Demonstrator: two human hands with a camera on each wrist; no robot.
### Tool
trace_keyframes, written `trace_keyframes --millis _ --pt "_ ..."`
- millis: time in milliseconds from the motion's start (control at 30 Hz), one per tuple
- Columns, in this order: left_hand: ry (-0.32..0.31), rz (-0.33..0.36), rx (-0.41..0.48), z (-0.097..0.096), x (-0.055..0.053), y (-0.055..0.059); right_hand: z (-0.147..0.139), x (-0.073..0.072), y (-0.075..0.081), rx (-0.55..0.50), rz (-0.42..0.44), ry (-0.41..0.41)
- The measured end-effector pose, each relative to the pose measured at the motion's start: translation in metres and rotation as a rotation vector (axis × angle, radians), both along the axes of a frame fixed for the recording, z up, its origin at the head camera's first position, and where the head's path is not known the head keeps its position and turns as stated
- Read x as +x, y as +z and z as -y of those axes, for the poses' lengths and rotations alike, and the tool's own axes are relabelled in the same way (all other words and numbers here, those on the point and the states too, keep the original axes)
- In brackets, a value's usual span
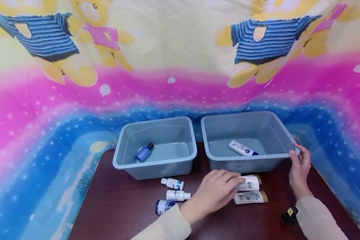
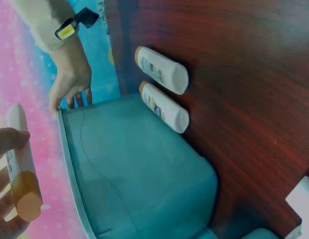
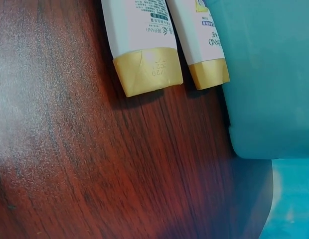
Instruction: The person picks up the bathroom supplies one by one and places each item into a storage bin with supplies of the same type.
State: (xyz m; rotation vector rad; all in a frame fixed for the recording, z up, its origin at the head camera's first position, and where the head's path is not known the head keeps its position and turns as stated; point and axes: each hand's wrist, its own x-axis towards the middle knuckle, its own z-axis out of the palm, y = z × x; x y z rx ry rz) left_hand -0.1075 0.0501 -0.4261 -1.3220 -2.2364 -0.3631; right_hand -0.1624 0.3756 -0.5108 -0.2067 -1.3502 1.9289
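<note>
Close around the held bottle (image 1: 249, 184): two bottles (image 2: 163, 70), bin wall (image 1: 243, 166).

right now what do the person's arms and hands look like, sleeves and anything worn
Both arms have long, pale cream sleeves. The left hand and right hand are bare, without gloves. At the right wrist sits a small black device bearing a yellow label; whether the left wrist wears a matching one is not clear.
</note>
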Motion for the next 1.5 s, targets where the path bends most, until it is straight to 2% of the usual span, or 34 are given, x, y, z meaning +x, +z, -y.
trace_keyframes --millis 167,467,767,1067,1233,1500 --pt "0.013 0.000 0.021 0.000 -0.005 0.004 0.000 0.000 -0.001 0.004 -0.001 0.000" --pt "0.041 0.051 0.050 -0.003 -0.014 0.010 0.000 0.002 0.001 0.018 0.015 -0.008" --pt "0.065 0.008 0.036 -0.003 -0.032 0.014 -0.001 0.002 0.001 0.025 0.008 0.008" --pt "0.105 0.114 0.072 -0.010 -0.052 0.009 -0.001 0.003 -0.001 0.039 -0.004 0.004" --pt "0.113 0.165 0.079 -0.013 -0.063 0.013 -0.001 0.002 0.000 0.036 -0.021 0.004" --pt "0.139 0.369 0.113 -0.019 -0.081 0.021 0.001 0.001 -0.002 0.018 -0.007 0.006"
